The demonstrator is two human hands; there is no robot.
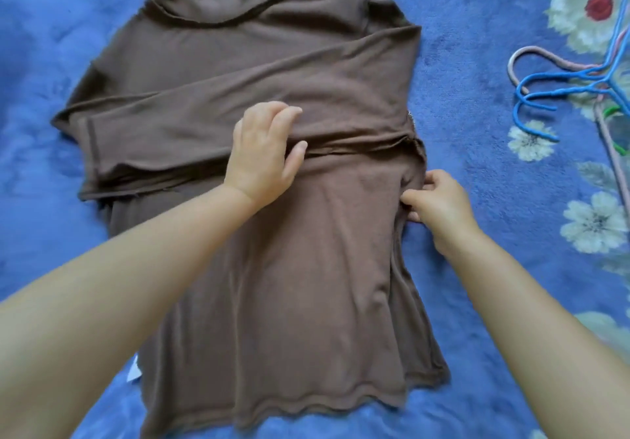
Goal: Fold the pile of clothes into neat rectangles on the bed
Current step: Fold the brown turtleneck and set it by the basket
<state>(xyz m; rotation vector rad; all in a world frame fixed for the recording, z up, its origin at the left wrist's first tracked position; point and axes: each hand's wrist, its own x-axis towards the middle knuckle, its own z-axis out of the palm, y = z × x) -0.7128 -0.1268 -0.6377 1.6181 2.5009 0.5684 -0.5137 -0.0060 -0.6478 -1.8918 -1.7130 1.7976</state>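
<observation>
While it lies flat in the middle of the bed, collar toward the far edge, the brown top (272, 234) has both long sleeves (211, 121) folded across its chest. The left hand (266, 152) rests on the sleeves with fingers straight, pressing them down and gripping nothing. The right hand (436, 203) pinches the top's right side seam with curled fingers. Around it spreads the blue flowered blanket (477, 131). Several hangers (559, 80) lie near the bed's right edge.

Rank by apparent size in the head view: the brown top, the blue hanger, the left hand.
1. brown top
2. blue hanger, partly cut by the frame edge
3. left hand, though it looks nearly alike
</observation>
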